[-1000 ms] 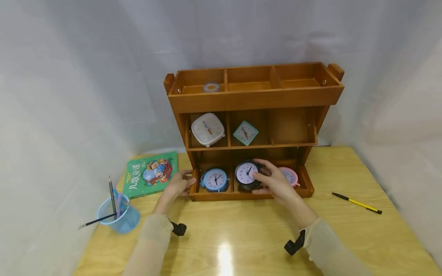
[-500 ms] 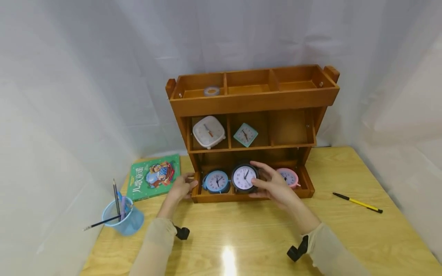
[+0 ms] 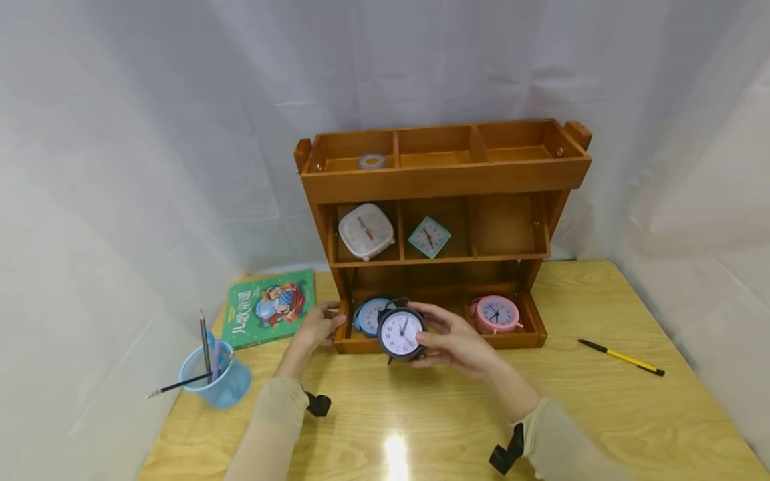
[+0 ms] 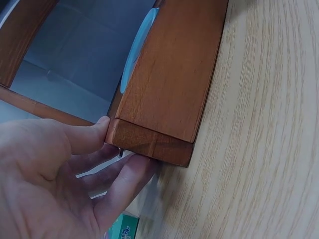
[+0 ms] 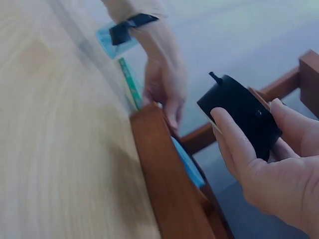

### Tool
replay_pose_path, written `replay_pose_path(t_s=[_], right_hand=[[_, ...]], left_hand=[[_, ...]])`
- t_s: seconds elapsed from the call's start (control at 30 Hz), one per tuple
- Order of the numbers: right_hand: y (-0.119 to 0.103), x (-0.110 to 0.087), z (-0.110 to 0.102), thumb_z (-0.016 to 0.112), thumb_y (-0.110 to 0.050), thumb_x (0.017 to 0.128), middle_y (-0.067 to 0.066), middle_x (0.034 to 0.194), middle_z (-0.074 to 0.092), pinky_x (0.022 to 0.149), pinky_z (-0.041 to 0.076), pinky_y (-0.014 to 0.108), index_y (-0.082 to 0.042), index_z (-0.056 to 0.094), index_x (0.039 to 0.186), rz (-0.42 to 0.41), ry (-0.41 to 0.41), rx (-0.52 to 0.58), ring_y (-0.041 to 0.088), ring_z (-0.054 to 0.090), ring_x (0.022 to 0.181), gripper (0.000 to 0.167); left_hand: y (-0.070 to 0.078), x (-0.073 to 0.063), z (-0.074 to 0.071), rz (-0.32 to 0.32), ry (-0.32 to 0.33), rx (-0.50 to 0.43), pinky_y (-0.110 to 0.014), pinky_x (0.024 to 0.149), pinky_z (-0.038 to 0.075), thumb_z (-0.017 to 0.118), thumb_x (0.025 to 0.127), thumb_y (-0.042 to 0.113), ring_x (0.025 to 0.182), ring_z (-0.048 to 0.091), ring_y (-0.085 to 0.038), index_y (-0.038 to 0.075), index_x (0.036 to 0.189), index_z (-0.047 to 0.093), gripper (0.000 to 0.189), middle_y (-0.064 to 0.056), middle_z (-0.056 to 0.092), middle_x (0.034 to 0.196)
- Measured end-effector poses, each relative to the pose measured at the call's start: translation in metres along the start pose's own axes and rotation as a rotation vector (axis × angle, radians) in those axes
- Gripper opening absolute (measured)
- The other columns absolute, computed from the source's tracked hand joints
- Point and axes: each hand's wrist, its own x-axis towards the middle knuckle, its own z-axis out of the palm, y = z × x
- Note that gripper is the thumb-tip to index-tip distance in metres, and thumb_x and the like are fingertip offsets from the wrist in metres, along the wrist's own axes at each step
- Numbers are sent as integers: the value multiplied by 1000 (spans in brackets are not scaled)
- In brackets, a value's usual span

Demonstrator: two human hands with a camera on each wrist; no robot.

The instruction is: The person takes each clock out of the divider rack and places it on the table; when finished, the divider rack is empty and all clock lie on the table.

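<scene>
My right hand [image 3: 460,344] holds a black twin-bell style alarm clock [image 3: 401,333] with a white dial, in front of the bottom tray. In the right wrist view the fingers lie along the clock's black casing [image 5: 241,112]. The clock partly hides a blue alarm clock [image 3: 368,316] in the tray's left compartment. My left hand [image 3: 317,325] grips the left end of the bottom tray of the wooden shelf [image 3: 445,177]. The left wrist view has the thumb and fingers on either side of the tray's corner [image 4: 149,144]. A pink alarm clock [image 3: 496,314] sits in the right compartment.
The middle tier holds a white clock [image 3: 365,231] and a mint square clock [image 3: 429,237]. A tape roll [image 3: 371,161] lies in the top tray. Left are a green book [image 3: 267,307] and a blue pencil cup [image 3: 219,384]; right is a yellow-and-black pen [image 3: 622,357].
My right hand has lifted the black alarm clock out of the bottom tray, forward and to the left, now overlapping the blue clock. The left hand stays on the tray's end.
</scene>
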Motion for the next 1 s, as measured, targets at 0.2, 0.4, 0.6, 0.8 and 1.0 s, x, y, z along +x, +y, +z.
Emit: replay_pose_path(t_s=[0.2, 0.4, 0.6, 0.8, 1.0], right_hand=[[18, 11, 21, 65, 0, 101, 29, 161, 37, 84, 67, 45, -12, 38, 163, 101, -90, 0, 30, 70, 109, 69], [41, 20, 33, 68, -3, 100, 26, 160, 39, 82, 67, 43, -11, 44, 160, 186, -127, -14, 31, 71, 106, 64], [55, 24, 37, 67, -3, 100, 24, 155, 47, 79, 67, 44, -9, 47, 157, 201, -140, -18, 32, 69, 108, 61], [64, 27, 40, 65, -2, 101, 23, 152, 52, 80, 67, 47, -8, 47, 157, 243, -160, -20, 31, 69, 109, 59], [67, 29, 44, 63, -2, 103, 23, 154, 49, 78, 67, 44, -10, 47, 158, 257, -159, -49, 32, 67, 111, 58]], left_hand=[[1, 1, 0, 5, 11, -7, -46, 83, 64, 58, 109, 16, 117, 65, -37, 1, 157, 44, 53, -31, 57, 145], [1, 1, 1, 4, 22, -11, -45, 82, 65, 59, 108, 15, 115, 66, -36, 0, 156, 45, 52, -32, 58, 144], [0, 0, 2, -2, 18, -19, -48, 88, 65, 58, 109, 15, 123, 65, -42, 1, 157, 45, 52, -32, 57, 146], [-1, 0, 2, 3, 20, -22, -47, 85, 64, 58, 108, 14, 118, 66, -39, 0, 156, 45, 52, -32, 57, 145], [-1, -1, 2, 3, 20, -21, -49, 87, 64, 58, 109, 14, 122, 65, -42, 0, 157, 45, 51, -32, 57, 145]])
